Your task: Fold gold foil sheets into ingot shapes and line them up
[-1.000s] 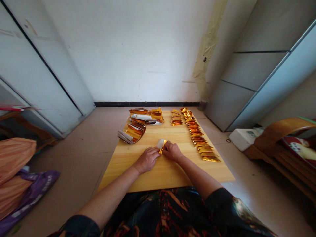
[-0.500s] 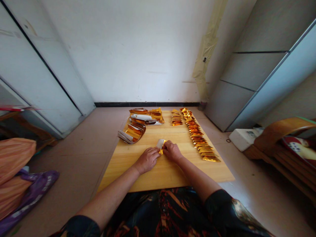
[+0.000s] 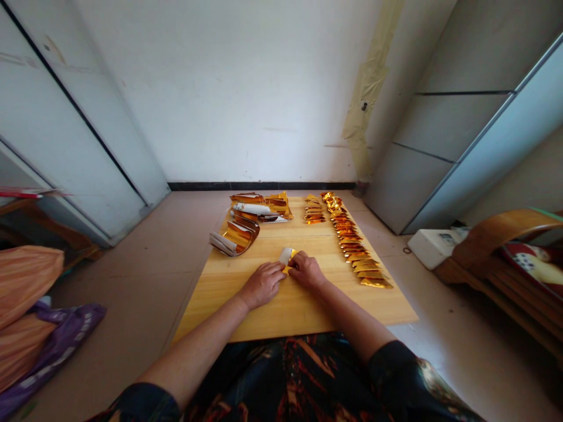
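Observation:
A small piece of gold foil paper point(image 3: 285, 255), its pale side partly showing, lies on the wooden board in front of me, partly folded. My left hand point(image 3: 265, 285) is closed on its left edge, fingertips pressing it near the board. Across from it, my right hand point(image 3: 309, 271) pinches the gold right side with curled fingers. The fingertips hide part of the paper. To the right runs a long row of folded gold foil pieces point(image 3: 352, 237), overlapping each other. A shorter row of similar folded pieces point(image 3: 314, 210) sits at the far side.
Loose stacks of gold foil sheets point(image 3: 237, 234) lie at the board's far left, beside a white roll-like bundle point(image 3: 251, 208). The wooden board point(image 3: 211, 319) has its near edge at my lap. A white box point(image 3: 433, 249) and wooden furniture point(image 3: 484, 258) stand to the right.
My right hand has shifted very slightly at the paper, and its fingers are a little lower. The left hand stays in place.

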`<move>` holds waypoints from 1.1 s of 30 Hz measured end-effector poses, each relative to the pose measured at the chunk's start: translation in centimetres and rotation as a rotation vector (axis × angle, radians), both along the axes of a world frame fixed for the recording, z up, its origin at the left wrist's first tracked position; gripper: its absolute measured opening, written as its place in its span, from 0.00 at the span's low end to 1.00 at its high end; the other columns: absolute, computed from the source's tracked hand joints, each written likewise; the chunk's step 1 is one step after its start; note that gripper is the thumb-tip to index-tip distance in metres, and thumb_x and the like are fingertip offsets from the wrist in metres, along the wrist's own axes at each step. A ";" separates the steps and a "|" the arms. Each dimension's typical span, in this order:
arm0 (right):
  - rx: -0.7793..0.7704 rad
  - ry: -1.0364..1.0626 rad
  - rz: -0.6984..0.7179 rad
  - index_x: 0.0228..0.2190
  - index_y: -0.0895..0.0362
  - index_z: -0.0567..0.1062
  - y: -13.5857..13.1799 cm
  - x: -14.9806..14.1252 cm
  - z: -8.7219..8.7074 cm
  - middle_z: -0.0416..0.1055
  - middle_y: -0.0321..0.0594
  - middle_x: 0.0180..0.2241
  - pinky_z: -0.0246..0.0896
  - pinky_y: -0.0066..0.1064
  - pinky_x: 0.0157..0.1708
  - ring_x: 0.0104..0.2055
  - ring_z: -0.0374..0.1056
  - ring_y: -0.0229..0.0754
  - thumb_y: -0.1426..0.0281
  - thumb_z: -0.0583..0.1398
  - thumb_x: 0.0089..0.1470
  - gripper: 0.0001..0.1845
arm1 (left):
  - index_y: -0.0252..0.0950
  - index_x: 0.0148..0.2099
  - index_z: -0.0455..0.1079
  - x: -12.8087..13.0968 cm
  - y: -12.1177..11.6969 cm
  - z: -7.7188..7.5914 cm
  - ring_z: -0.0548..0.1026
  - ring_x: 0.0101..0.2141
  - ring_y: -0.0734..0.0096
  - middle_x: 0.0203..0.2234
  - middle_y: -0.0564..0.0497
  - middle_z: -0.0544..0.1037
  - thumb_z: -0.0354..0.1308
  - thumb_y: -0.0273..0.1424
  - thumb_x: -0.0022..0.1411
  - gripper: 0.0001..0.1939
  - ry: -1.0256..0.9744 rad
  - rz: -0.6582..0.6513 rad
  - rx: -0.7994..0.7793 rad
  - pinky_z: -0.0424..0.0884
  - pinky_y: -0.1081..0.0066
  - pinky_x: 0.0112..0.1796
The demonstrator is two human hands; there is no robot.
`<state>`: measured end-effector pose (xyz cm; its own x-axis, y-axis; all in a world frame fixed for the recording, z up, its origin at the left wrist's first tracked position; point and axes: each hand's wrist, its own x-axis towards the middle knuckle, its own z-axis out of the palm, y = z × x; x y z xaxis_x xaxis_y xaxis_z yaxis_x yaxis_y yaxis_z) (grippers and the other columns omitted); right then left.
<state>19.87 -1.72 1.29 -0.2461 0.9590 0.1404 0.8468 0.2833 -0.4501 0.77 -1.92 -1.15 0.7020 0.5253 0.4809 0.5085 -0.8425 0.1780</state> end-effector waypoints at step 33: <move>0.073 0.209 0.009 0.25 0.57 0.72 0.6 0.6 -1.6 0.70 0.42 0.38 0.57 0.34 0.45 0.42 0.64 0.42 0.76 0.64 0.40 0.06 | 0.36 0.43 0.73 0.1 0.0 0.3 0.71 0.49 0.63 0.45 0.44 0.76 0.50 0.19 0.54 0.16 0.028 0.000 0.029 0.69 0.60 0.51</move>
